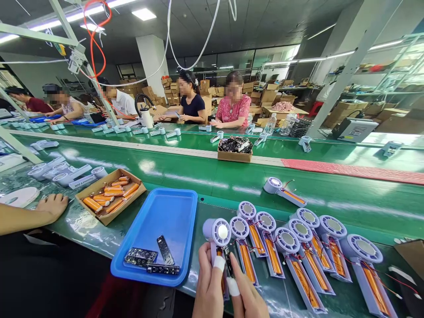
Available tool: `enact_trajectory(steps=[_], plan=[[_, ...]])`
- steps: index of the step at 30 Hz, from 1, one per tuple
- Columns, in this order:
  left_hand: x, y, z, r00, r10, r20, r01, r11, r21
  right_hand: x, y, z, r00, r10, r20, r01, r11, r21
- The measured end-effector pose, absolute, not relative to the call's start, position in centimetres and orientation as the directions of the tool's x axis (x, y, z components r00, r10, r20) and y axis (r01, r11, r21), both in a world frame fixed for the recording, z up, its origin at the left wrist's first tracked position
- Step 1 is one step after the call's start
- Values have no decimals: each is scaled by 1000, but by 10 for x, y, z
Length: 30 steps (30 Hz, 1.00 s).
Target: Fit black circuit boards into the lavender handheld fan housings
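Observation:
My left hand [210, 285] is closed around the handle of a lilac handheld fan [212, 227], its round head pointing away from me. Pinched in my right hand [247, 293] is a narrow black circuit board [228, 261], held against the open handle. White wraps cover both thumbs. My fingers hide most of the handle, with a bit of orange showing inside. Just right of my hands lie several lilac fans [287, 242] with orange batteries and thin wires in their open handles. To the left, a blue tray [155, 201] holds several black circuit boards [141, 256].
A cardboard box [111, 217] of orange batteries stands beyond the tray. Another person's hand [53, 205] rests at the left, near more fans [62, 176]. One fan [293, 197] lies on the green conveyor belt [232, 181]. Co-workers sit across it, behind a box of boards [235, 157].

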<state>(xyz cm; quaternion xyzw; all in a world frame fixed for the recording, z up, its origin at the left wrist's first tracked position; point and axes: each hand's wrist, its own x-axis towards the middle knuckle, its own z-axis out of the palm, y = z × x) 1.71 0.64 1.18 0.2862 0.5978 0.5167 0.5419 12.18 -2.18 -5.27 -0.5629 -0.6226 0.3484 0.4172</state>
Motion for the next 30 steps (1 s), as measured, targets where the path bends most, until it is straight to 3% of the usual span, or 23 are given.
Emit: enact_trajectory(steps=[6,14,16,20,22,23,26,30], plan=[[29,2,18,-357,881,-309,-41,316,948,107,-21,-64,-130,954,272,738,276,-616],[13,6,5,-291,885,-364,-185,321,929,109,-16,-53,-304,899,316,883,390,-260],[8,7,0,-268,888,-374,-187,333,924,107,-15,-53,-324,886,332,883,409,-230],[4,5,1,-176,887,-428,-193,395,898,100,-12,-56,-278,879,386,848,414,-332],[1,4,8,-138,916,-376,8,381,925,101,-9,-60,-246,892,380,852,386,-354],[-1,3,13,-122,933,-338,189,356,915,103,-6,-62,-240,896,374,860,375,-347],[-16,6,32,-95,959,-268,675,260,691,109,2,-69,-282,861,423,865,419,-277],[-66,16,52,-307,937,-166,834,349,428,112,7,-79,-362,795,487,856,490,-163]])
